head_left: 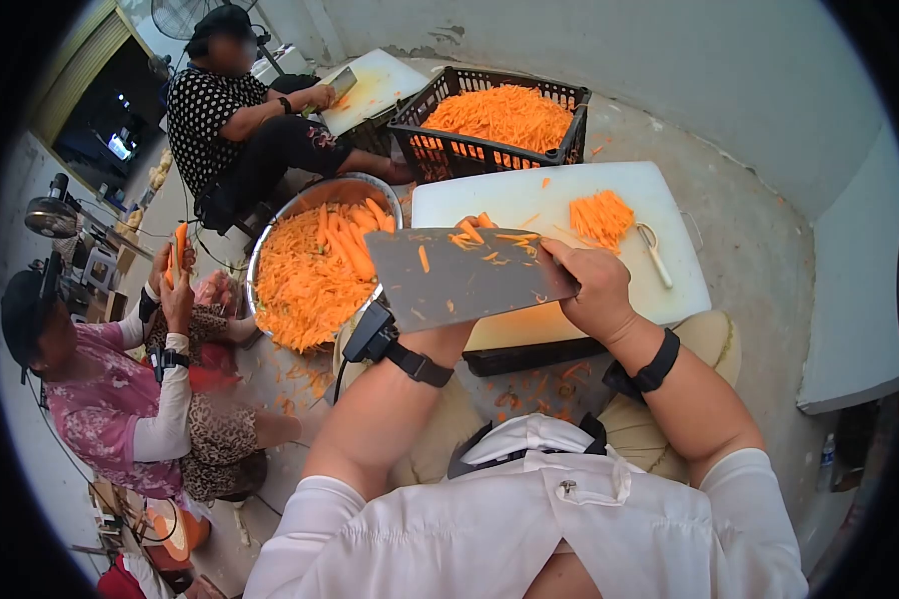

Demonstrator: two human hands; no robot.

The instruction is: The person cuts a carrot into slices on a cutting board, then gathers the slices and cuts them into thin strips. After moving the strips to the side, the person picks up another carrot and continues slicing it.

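Note:
A wide cleaver [469, 285] with carrot bits stuck to its blade is held up over the white cutting board [659, 290]. My right hand [597, 290] is wrapped round its handle end, with the thumb by the blade's top edge. Most of my left hand [466, 224] is hidden behind the blade; a little of it shows at the upper edge, beside orange carrot pieces [483, 221]. What it holds cannot be made out. A pile of carrot strips [601, 219] lies on the board, next to a white-handled peeler [656, 257].
Left of the board stands a metal basin [398, 205] of shredded and whole carrots. Behind it is a black crate [459, 152] of shreds. One person [220, 120] cuts at another board [385, 80]; another [120, 399] holds a carrot at the left. Scraps litter the floor.

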